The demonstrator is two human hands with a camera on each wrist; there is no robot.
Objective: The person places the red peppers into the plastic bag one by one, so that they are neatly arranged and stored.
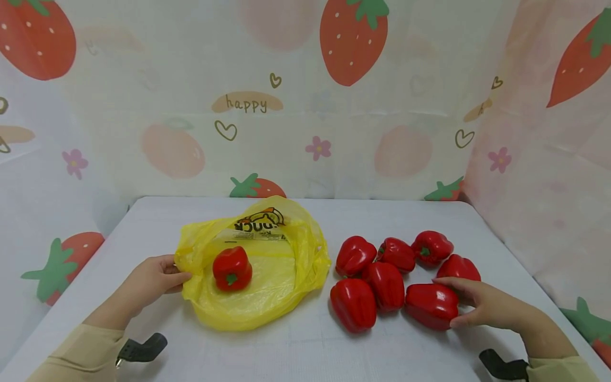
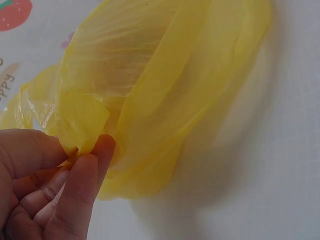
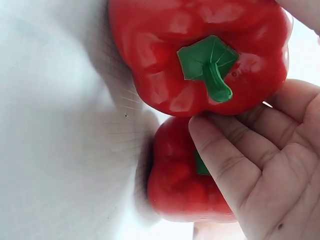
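My left hand [image 1: 154,281] pinches the left edge of a yellow plastic bag [image 1: 267,314] between thumb and fingers; the left wrist view shows the gathered film [image 2: 85,125] at the fingertips. Inside the spread bag lies one red bell pepper [image 1: 232,265], green stem toward me. On the right, my right hand [image 1: 491,305] holds another red bell pepper [image 1: 431,306], thumb on its near side and fingers on its far side. In the right wrist view this pepper [image 3: 150,45] shows its green stem, and the fingers sit between it and a second pepper [image 3: 175,180].
Several more red bell peppers [image 1: 353,305] lie clustered on the white table [image 1: 315,355], between the bag and my right hand. A strawberry-patterned cloth [image 1: 296,69] hangs behind the table and along the sides. Black camera mounts [image 1: 143,350] stick out from the wrists.
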